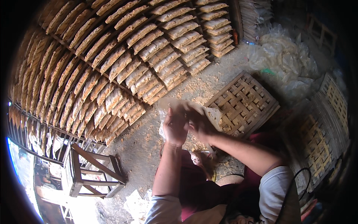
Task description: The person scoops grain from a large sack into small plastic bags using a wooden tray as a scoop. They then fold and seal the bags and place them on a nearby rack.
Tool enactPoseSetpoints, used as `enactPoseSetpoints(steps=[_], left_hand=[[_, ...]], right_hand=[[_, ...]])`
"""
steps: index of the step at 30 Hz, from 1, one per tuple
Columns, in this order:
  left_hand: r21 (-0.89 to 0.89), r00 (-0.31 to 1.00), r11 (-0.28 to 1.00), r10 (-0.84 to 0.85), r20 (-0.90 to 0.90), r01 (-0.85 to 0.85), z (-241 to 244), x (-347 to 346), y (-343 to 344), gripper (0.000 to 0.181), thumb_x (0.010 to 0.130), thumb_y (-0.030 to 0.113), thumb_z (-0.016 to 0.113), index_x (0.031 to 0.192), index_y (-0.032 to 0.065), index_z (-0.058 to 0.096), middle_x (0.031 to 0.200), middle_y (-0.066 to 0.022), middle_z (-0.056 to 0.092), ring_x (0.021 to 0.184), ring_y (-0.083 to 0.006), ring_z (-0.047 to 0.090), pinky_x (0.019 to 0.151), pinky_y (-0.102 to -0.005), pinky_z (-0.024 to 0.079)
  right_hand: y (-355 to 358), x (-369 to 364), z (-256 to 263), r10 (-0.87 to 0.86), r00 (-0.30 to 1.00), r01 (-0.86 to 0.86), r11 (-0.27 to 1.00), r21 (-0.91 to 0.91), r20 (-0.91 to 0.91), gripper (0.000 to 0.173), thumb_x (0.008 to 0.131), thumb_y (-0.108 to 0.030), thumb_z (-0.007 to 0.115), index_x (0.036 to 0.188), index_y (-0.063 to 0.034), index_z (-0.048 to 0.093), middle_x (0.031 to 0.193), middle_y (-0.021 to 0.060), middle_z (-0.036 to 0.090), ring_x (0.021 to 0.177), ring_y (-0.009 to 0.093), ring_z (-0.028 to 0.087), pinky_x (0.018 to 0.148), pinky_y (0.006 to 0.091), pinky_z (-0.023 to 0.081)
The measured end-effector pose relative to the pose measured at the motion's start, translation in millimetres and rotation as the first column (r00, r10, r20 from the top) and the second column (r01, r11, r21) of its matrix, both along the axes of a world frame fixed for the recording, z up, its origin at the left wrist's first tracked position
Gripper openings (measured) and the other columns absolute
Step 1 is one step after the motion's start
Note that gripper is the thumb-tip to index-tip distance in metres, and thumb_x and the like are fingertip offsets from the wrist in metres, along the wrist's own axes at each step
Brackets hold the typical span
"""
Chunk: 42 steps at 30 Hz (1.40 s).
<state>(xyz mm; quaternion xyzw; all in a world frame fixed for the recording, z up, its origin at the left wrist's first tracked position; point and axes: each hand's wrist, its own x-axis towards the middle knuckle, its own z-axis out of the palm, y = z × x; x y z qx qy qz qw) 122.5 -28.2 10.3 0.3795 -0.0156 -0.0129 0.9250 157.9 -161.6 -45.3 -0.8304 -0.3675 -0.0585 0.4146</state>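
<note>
A thin, pale translucent sheet (179,104), which looks like plastic, is held up before me and is partly blurred. My left hand (175,127) is at its near edge with the thumb raised. Close beside it on the right, my right hand (200,126) is blurred, its fingers on the sheet. The sheet's right end reaches over the corner of a woven bamboo tray (246,103) with a wooden frame, which has yellowish crumbs on it. Parts of the fingers are hidden behind the hands and sheet.
Tall racks hold many slatted trays with crumbly slabs (151,49) at the left and top. A wooden stool (95,173) stands at lower left. Clear plastic (282,56) is heaped at upper right, above stacked woven trays (316,145). Crumbs lie over the floor (137,151).
</note>
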Motion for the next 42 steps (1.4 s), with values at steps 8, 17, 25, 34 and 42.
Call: enactPoseSetpoints(steps=[8,17,25,34,42], left_hand=[[0.104,0.995,0.993,0.057,-0.081,-0.048,9.2,1.2,-8.3,0.046,0.097,0.025,0.041,0.139,0.0074,0.04,0.138,-0.0128,0.045,0.131,-0.028,0.041,0.114,-0.0464,0.025],[0.218,0.996,0.972,-0.085,-0.026,0.089,13.5,3.8,-22.8,0.089,0.069,0.034,0.07,0.147,0.0138,0.03,0.153,-0.0128,0.027,0.144,-0.032,0.02,0.117,-0.0534,0.015],[0.101,0.996,0.991,-0.085,-0.018,0.087,16.2,4.5,-20.8,0.078,0.078,0.022,0.062,0.147,0.0115,0.028,0.151,-0.0201,0.025,0.143,-0.0343,0.02,0.113,-0.0555,0.028],[-0.196,0.953,0.959,0.242,0.181,-0.206,9.5,11.7,6.1,0.026,0.086,0.012,0.054,0.109,0.0173,0.065,0.141,-0.019,0.041,0.14,-0.0314,0.027,0.111,-0.0649,0.022],[-0.159,0.889,0.91,0.409,0.208,-0.382,19.7,0.5,-19.1,0.027,0.092,0.025,0.053,0.118,0.0224,0.058,0.141,-0.0185,0.043,0.141,-0.0333,0.026,0.113,-0.0637,0.016]], right_hand=[[-8.4,14.7,29.2,0.036,0.978,-0.107,0.933,0.343,0.208,0.074,0.096,-0.065,0.02,0.149,-0.0149,0.032,0.152,0.0266,0.022,0.143,0.043,0.017,0.114,0.0591,0.009],[-17.2,36.7,38.3,-0.093,0.952,0.027,0.975,0.223,0.292,0.071,0.095,-0.064,0.008,0.141,-0.0247,0.046,0.152,0.0164,0.031,0.141,0.039,0.026,0.115,0.0589,0.006],[-16.5,54.7,27.4,-0.083,0.943,0.054,0.994,0.096,0.322,0.069,0.094,-0.068,0.023,0.148,-0.0256,0.032,0.157,0.0156,0.017,0.144,0.038,0.017,0.116,0.0582,0.006],[-18.1,19.4,32.9,-0.07,0.937,0.094,0.994,-0.054,0.342,0.094,0.082,-0.064,0.057,0.153,-0.0158,0.018,0.151,0.0296,0.022,0.142,0.045,0.019,0.113,0.0622,0.008],[-9.0,31.8,11.6,-0.244,0.865,0.191,0.968,0.163,0.439,0.064,0.089,-0.021,0.06,0.146,-0.0122,0.034,0.146,0.0234,0.037,0.137,0.043,0.03,0.111,0.0609,0.018]])
